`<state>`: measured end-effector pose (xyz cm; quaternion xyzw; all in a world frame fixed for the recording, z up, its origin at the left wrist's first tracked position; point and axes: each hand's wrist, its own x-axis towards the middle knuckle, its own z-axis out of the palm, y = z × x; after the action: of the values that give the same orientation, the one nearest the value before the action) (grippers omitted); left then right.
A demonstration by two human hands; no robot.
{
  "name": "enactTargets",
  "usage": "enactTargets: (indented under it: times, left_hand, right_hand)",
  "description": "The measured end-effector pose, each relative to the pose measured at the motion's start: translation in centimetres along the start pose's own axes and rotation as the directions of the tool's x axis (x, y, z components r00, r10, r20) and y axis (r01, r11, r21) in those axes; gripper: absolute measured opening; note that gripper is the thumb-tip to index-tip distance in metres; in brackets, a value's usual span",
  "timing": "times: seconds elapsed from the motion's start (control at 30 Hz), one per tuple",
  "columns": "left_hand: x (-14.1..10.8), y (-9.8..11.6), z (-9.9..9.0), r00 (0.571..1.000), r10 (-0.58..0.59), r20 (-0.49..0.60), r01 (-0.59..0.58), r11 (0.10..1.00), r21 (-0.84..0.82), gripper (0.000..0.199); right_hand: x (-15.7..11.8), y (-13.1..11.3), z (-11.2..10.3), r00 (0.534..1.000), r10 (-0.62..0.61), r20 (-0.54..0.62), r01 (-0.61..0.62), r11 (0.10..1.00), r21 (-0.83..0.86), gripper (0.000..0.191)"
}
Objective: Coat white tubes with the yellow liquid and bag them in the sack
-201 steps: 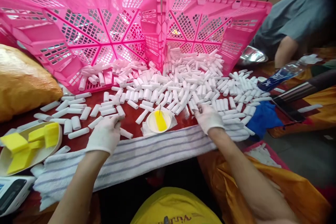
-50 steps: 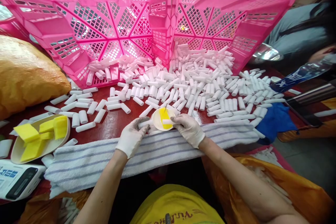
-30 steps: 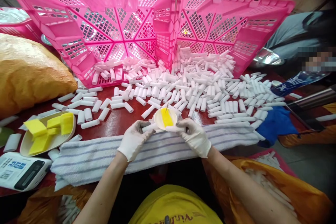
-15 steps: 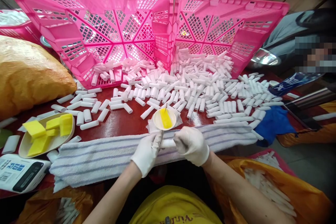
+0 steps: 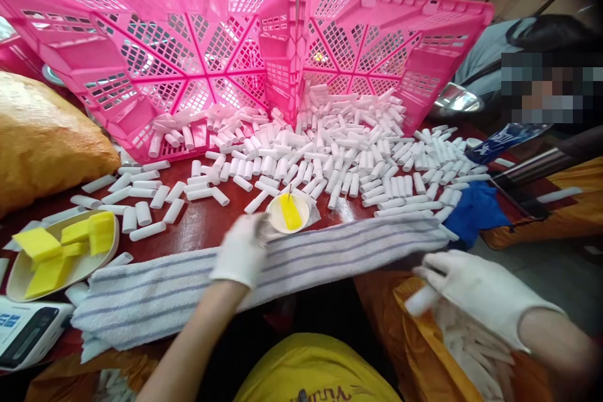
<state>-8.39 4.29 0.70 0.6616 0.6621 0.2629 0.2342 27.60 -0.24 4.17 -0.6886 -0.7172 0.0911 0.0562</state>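
Observation:
My left hand (image 5: 242,248), in a white glove, is over the striped towel (image 5: 325,242) beside the left rim of a small white bowl (image 5: 277,225). Motion smears its fingers, so their grip cannot be made out. In the bowl lies a yellow sponge piece (image 5: 291,212) with a thin pin standing up by it. Off to the right, my gloved right hand (image 5: 475,286) hangs over an orange bag (image 5: 412,342), fingers parted. Just under its fingertips is a white tube (image 5: 423,299), tilted, seemingly loose. More white tubes (image 5: 471,352) fill the bag.
Many white tubes (image 5: 348,144) are heaped on the red table (image 5: 198,229) before tilted pink baskets (image 5: 207,44). At left stand a dish (image 5: 106,251) of yellow sponges, a white device (image 5: 32,330) and a yellow sack (image 5: 47,138). A blue cloth (image 5: 475,210) lies right.
My hands were together at a white tube over the towel. My right hand has swung right over the orange bag with the tube; my left has moved to the bowl's left side.

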Motion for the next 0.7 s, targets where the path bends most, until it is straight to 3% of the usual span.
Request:
enactTargets:
  times: [0.07, 0.13, 0.2, 0.3, 0.37, 0.47, 0.57, 0.63, 0.7]
  left_hand:
    - [2.8, -3.5, -2.8, 0.987, 0.045, -0.153, 0.018, 0.922, 0.387, 0.037]
    - [5.3, -6.3, -4.6, 0.983, 0.11, -0.15, -0.001, 0.81, 0.586, 0.041]
    - [7.0, -7.9, -5.2, 0.991, 0.125, -0.05, -0.063, 0.761, 0.646, 0.043]
    - [7.6, -8.5, -4.2, 0.991, 0.123, 0.058, -0.131, 0.757, 0.64, 0.044]
    - [6.9, -8.1, -3.2, 0.987, 0.147, 0.072, -0.159, 0.763, 0.627, 0.045]
    - [5.4, -7.0, -2.1, 0.981, 0.181, 0.07, -0.187, 0.782, 0.594, 0.04]
    - [4.3, -5.9, -2.0, 0.988, 0.15, 0.023, -0.136, 0.804, 0.578, 0.035]
    - [4.0, -5.4, -2.1, 0.992, 0.121, 0.023, -0.112, 0.812, 0.573, 0.032]
    - [3.8, -5.2, -2.2, 0.994, 0.099, 0.045, -0.108, 0.828, 0.55, 0.03]
  right_hand:
    - [1.7, 1.0, -0.1, 0.999, -0.038, 0.022, 0.04, 0.994, -0.103, 0.012]
    - [5.0, -0.5, 1.0, 0.986, -0.125, -0.109, 0.112, 0.987, -0.117, 0.019]
    - [9.3, -3.2, 2.8, 0.956, -0.231, -0.179, 0.206, 0.967, -0.15, 0.023]
    - [14.7, -6.3, 5.3, 0.92, -0.38, -0.099, 0.344, 0.901, -0.265, 0.021]
    - [16.5, -6.8, 6.2, 0.901, -0.43, -0.052, 0.392, 0.861, -0.323, 0.022]
    - [16.4, -6.3, 6.2, 0.872, -0.484, -0.066, 0.441, 0.838, -0.321, 0.02]
    - [14.7, -6.4, 6.2, 0.842, -0.512, -0.169, 0.492, 0.858, -0.145, 0.017]
    - [13.7, -6.9, 6.6, 0.841, -0.463, -0.28, 0.491, 0.87, 0.034, 0.019]
    - [13.5, -7.4, 7.0, 0.87, -0.332, -0.365, 0.439, 0.858, 0.265, 0.022]
